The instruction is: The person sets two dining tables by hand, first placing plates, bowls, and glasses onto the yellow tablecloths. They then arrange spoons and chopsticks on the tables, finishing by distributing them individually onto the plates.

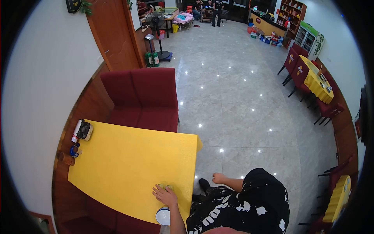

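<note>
My left hand (166, 196) is over the yellow-covered table (132, 156), near its right front corner. Its fingers curve around small, round, see-through cups (161, 186) that look yellow-green against the cloth; the hand hides part of them. Close to my left forearm sits a stack of white dishes with a blue rim (163, 215). Something clear, cut off by the lower edge, lies below that stack. Off the table's right side, my right hand (219, 178) hangs above the floor with its fingers curled in, and nothing shows in it.
A dark red bench (144, 97) stands behind the table. Along the wall are a tissue box (85, 131), a white bottle (76, 131) and a brown holder (66, 158). A standing fan (156, 31) is farther back. Other yellow tables (317, 84) line the right; people (217, 11) are far off.
</note>
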Tool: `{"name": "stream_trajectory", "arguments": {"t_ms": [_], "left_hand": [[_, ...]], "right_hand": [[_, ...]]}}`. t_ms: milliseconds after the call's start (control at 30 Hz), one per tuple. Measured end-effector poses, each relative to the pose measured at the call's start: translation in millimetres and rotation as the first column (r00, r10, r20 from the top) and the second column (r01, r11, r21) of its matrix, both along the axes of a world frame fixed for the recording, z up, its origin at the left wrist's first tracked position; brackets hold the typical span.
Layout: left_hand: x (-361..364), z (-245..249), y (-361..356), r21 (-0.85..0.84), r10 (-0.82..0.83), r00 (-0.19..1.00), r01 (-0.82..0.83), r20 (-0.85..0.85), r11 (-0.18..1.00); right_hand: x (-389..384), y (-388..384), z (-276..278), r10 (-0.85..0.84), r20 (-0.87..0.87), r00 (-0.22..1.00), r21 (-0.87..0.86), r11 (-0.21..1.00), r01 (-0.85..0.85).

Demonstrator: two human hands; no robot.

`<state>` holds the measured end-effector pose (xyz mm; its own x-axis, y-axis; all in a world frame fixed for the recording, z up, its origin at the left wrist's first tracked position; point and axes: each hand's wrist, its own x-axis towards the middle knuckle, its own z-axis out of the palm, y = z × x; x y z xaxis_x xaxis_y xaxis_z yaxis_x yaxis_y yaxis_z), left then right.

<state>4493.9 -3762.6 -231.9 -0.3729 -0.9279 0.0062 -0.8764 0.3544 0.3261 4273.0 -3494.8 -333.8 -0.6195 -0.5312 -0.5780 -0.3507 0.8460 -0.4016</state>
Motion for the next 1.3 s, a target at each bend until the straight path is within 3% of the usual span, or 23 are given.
{"name": "stream_trajectory", "arguments": {"t_ms": [133,233,333,700,867,967,1067,1167,1300], "left_hand": [[1,2,-1,0.015,0.001,1.000,-0.001,-0.008,1.000],[-1,4,-1,0.042,0.011,1.000,-0.012,0.002,0.999],[-1,5,-1,0.065,0.026,0.999,-0.029,0.034,0.997],[-28,26,28,0.055,0.064,0.996,-0.068,0.064,0.996],[-95,37,97,-0.111,-0.158,0.986,0.162,0.046,0.981],[-144,29,149,-0.017,-0.243,0.970,0.243,0.025,0.970],[-177,-10,190,0.114,-0.285,0.957,0.279,0.045,0.954],[-206,-30,225,0.134,-0.242,0.929,0.211,0.282,0.968],[-245,-43,240,0.093,-0.062,0.913,0.027,0.403,0.995]], "right_hand": [[-13,50,-59,-0.008,0.003,1.000,0.122,0.993,0.007],[-18,58,-27,-0.205,0.146,0.968,0.233,0.958,0.167],[-24,65,-23,-0.304,0.285,0.909,0.291,0.931,0.220],[-35,200,-23,-0.617,0.291,0.731,0.379,0.776,0.504],[-72,266,-40,-0.696,0.385,0.606,0.293,0.715,0.634],[-112,305,-44,-0.729,0.419,0.542,0.242,0.665,0.707],[-149,346,-40,-0.755,0.455,0.472,0.201,0.603,0.772],[-194,388,-43,-0.786,0.490,0.378,0.121,0.490,0.863],[-241,445,-51,-0.805,0.519,0.286,0.056,0.366,0.929]]}}
